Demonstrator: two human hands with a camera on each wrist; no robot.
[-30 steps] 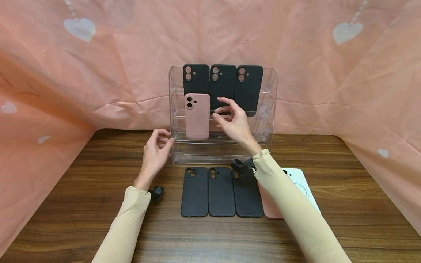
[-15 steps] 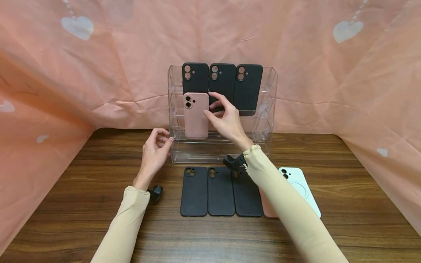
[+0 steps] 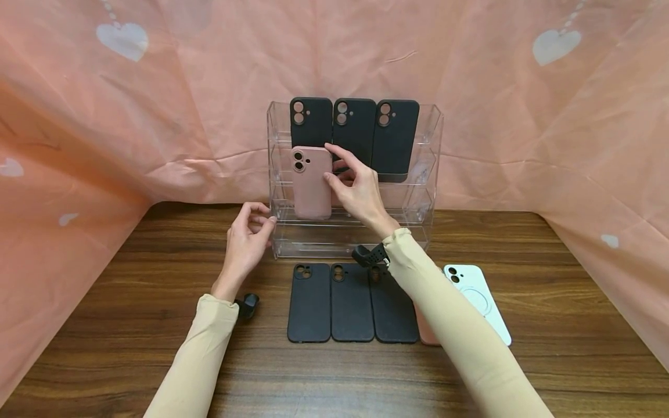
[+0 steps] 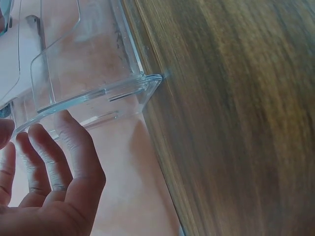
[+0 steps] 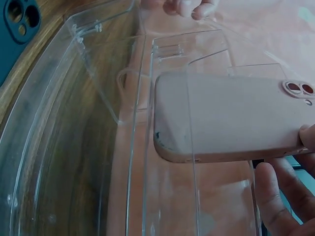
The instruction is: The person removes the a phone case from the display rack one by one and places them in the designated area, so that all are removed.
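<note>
A pink phone case (image 3: 312, 188) stands upright in a middle tier of a clear display rack (image 3: 350, 251). My right hand (image 3: 360, 194) pinches the case's upper right edge, thumb on the front and fingers at the side and top corner. The right wrist view shows the thumb against the pink case (image 5: 231, 115) near its camera cutouts, its lower end behind a clear tier front. At the rack's left side, my left hand (image 3: 245, 241) holds the edge with bent fingers and thumb. In the left wrist view, fingertips touch the clear rack wall (image 4: 74, 101).
Three black phone cases, including a left one (image 3: 311, 119), stand in the rack's top tier. In front on the wooden table (image 3: 340, 383) lie three more black cases (image 3: 309, 305), a partly covered pink case (image 3: 425, 331) and a white case (image 3: 478, 302). Pink cloth (image 3: 496, 116) surrounds the table.
My right hand has moved left from in front of the middle black case to the upright pink case and now pinches its edge. My left hand stays at the rack's side.
</note>
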